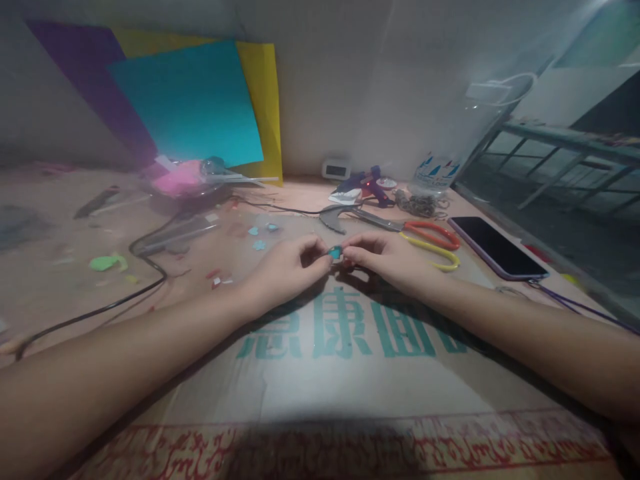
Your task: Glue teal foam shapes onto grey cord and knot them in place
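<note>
At the middle of the view, a small teal piece (335, 253), perhaps foam or paper, is pinched between my two hands just above the table covering. My left hand (295, 263) has its thumb and fingertips closed on the piece's left side. From the other side, the thumb and fingers of my right hand (383, 257) close on its right edge. The piece's exact shape is mostly hidden by the fingertips. Right behind my right hand lie scissors (395, 223) with one red and one yellow handle loop. Small light-blue cutouts (259, 245) lie left of the scissors' blades.
Turquoise (195, 107), yellow and purple sheets lean on the wall. A dark cable (150, 287) curves across the left side. Along the back stand a glue gun (373, 185), a small white display (336, 169) and a clear plastic container (440, 167). A phone (497, 247) lies at right.
</note>
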{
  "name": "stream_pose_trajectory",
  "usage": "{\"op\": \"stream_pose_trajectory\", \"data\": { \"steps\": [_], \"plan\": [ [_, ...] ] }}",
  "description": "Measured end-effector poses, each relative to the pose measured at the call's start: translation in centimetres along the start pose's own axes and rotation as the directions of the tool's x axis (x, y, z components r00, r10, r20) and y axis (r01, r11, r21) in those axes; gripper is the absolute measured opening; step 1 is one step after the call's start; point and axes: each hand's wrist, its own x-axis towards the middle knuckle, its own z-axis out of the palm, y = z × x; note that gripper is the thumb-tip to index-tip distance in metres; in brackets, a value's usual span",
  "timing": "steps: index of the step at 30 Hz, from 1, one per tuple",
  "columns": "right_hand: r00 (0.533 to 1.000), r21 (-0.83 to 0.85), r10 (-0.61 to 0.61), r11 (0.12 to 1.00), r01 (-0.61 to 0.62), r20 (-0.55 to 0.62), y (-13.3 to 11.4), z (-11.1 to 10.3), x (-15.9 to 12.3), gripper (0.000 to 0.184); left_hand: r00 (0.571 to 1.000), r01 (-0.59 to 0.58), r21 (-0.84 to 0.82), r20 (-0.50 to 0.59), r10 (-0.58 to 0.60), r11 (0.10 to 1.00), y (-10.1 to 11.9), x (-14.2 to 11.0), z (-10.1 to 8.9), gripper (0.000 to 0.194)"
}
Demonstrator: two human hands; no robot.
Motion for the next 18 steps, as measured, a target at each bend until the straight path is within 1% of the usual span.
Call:
{"op": "stream_pose_trajectory", "data": {
  "steps": [3,6,9,13,18],
  "plan": [
    [0.999,-0.062,0.039,0.997,-0.037,0.022,-0.26,0.23,-0.12,0.022,1.0,0.004,0.014,0.003,-0.004,1.0,0.03,-0.05,0.07,0.019],
    [0.999,-0.097,0.035,0.995,-0.033,0.024,-0.33,0.34,-0.19,0.022,1.0,0.018,0.006,0.013,-0.018,1.0,0.12,-0.13,0.12,0.02],
    [1.0,-0.098,0.003,0.995,-0.002,0.012,-0.36,0.43,-0.3,0.024,1.0,0.026,-0.055,0.018,-0.025,0.998,0.36,-0.22,0.04,0.025],
    [0.999,-0.08,-0.013,0.997,0.01,-0.038,-0.53,0.57,-0.5,0.027,0.999,0.046,-0.134,0.022,-0.044,0.99,0.66,-0.32,-0.09,0.037],
    [0.999,-0.091,-0.014,0.996,0.011,-0.029,-0.67,0.63,-0.55,0.03,0.998,0.045,-0.173,0.05,-0.036,0.984,0.39,-0.46,0.31,0.033]
  ]
}}
